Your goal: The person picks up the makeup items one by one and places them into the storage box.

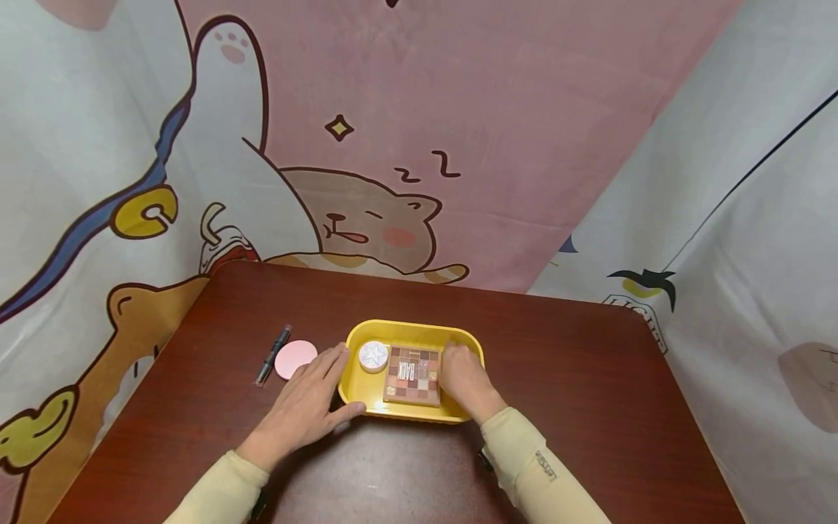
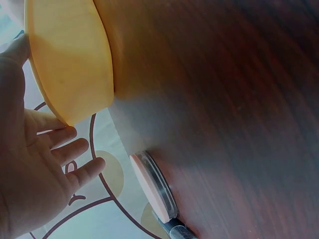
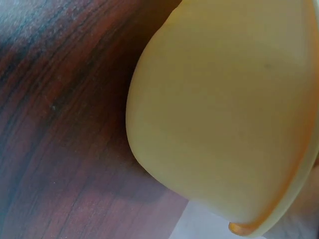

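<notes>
A yellow plastic basket (image 1: 358, 387) stands on the table. My left hand (image 1: 304, 400) lies against its left end, thumb and fingers spread along the rim; the left wrist view shows these fingers (image 2: 82, 172) nearly straight. Inside the basket, a square eyeshadow palette (image 1: 412, 375) marked "BACK" lies flat, and a round white case (image 1: 373, 356) with a star sits to its left. My right hand (image 1: 466, 378) reaches into the basket's right end beside the palette. Its fingertips are hidden, and the basket wall (image 3: 214, 109) fills most of the right wrist view.
Left of the basket lie a round pink compact (image 1: 295, 359) and a dark slim pen (image 1: 273, 356). The compact (image 2: 154, 186) shows a clear edge in the left wrist view. A printed cloth (image 1: 524, 109) hangs behind the brown table (image 1: 556, 349).
</notes>
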`<move>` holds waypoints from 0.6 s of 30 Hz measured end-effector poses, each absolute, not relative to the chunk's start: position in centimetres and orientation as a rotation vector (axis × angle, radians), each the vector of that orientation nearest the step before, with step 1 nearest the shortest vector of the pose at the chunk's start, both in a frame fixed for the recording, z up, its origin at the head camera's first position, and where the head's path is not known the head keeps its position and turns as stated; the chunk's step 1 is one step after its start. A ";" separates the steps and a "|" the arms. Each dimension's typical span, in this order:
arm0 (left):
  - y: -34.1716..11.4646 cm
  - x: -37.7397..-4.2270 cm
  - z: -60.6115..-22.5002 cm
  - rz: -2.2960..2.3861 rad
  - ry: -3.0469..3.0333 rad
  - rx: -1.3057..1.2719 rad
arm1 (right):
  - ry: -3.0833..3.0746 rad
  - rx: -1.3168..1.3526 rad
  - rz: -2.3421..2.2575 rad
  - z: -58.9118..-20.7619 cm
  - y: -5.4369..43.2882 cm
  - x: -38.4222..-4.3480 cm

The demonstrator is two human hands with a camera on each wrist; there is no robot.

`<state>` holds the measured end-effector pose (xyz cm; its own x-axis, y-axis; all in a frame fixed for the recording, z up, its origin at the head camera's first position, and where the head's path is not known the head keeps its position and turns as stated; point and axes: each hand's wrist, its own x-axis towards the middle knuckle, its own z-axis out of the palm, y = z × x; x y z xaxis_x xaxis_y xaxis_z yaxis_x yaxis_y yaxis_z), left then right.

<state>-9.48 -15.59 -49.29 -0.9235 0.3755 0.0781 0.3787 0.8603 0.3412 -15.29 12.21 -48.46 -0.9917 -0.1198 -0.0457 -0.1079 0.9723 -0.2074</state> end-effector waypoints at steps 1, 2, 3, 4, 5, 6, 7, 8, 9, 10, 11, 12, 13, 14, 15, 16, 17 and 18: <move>-15.6 -9.5 -49.3 -0.556 -3.016 -0.616 | 3.058 -0.173 -0.313 -48.5 12.2 -15.3; -15.6 -9.5 -49.3 -0.558 -3.016 -0.615 | 3.053 -0.167 -0.311 -48.5 12.1 -15.3; -15.6 -9.5 -49.4 -0.556 -3.016 -0.615 | 3.050 -0.163 -0.310 -48.5 12.1 -15.3; -15.6 -9.4 -49.4 -0.555 -3.016 -0.615 | 3.048 -0.160 -0.309 -48.5 12.1 -15.4; -15.6 -9.4 -49.4 -0.554 -3.015 -0.616 | 3.042 -0.154 -0.308 -48.5 12.0 -15.4; -15.6 -9.4 -49.4 -0.551 -3.010 -0.620 | 3.039 -0.152 -0.310 -48.5 12.0 -15.4; -15.6 -9.4 -49.4 -0.548 -3.009 -0.621 | 3.037 -0.149 -0.311 -48.5 12.0 -15.4; -15.6 -9.4 -49.4 -0.546 -3.010 -0.621 | 3.032 -0.142 -0.315 -48.5 12.0 -15.5; -15.7 -9.4 -49.4 -0.546 -3.005 -0.625 | 3.028 -0.139 -0.316 -48.6 12.0 -15.5; -15.7 -9.4 -49.4 -0.548 -3.001 -0.629 | 3.024 -0.137 -0.315 -48.5 12.0 -15.5; -15.7 -9.4 -49.4 -0.550 -2.997 -0.632 | 3.020 -0.135 -0.316 -48.5 12.0 -15.5; -15.7 -9.5 -49.4 -0.551 -2.993 -0.633 | 3.018 -0.134 -0.318 -48.5 12.0 -15.6; -15.6 -9.4 -49.4 -0.553 -2.994 -0.632 | 3.014 -0.134 -0.320 -48.5 12.0 -15.6; -15.6 -9.4 -49.3 -0.554 -2.993 -0.633 | 3.008 -0.131 -0.324 -48.5 12.0 -15.5; -15.6 -9.4 -49.3 -0.556 -2.993 -0.633 | 3.005 -0.134 -0.326 -48.5 12.1 -15.6; -15.6 -9.5 -49.3 -0.557 -2.995 -0.632 | 3.005 -0.136 -0.330 -48.5 12.1 -15.6; -15.6 -9.4 -49.3 -0.557 -2.997 -0.631 | 3.004 -0.139 -0.334 -48.5 12.1 -15.5; -15.6 -9.4 -49.3 -0.556 -2.998 -0.630 | 3.005 -0.145 -0.341 -48.5 12.1 -15.5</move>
<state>-9.43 -15.63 -49.33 -0.9177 0.3846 0.0993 0.3946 0.8543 0.3383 -15.55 12.13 -48.47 -0.9890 -0.1076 -0.1017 -0.0821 0.9701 -0.2282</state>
